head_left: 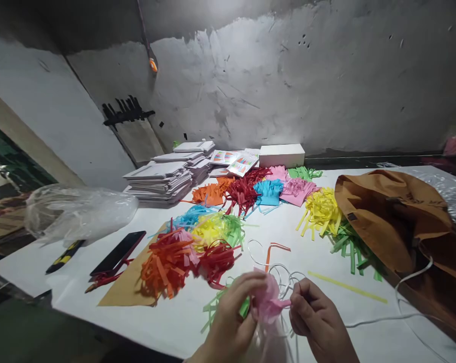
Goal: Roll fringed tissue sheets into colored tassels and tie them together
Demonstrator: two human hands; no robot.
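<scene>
My left hand (233, 315) is closed on a crumpled piece of pink tissue paper (268, 300). From its right side a twisted pink end sticks out, and the fingertips of my right hand (319, 320) pinch it. Loops of white cord (284, 275) lie just behind and below the paper, running off to the right. Under my left hand a green paper tassel (213, 306) is partly hidden. An orange paper strip (268, 254) and a yellow paper strip (347, 287) rest on the white table near my hands.
Fringed paper tassels (167, 267) lie in a bunch on brown paper (127, 287), with more tassels (246, 191) behind. Stacked cards (160, 179), a white box (282, 155), a phone (118, 253), a cutter (65, 256), a plastic bag (84, 212) and a brown bag (387, 212) surround them.
</scene>
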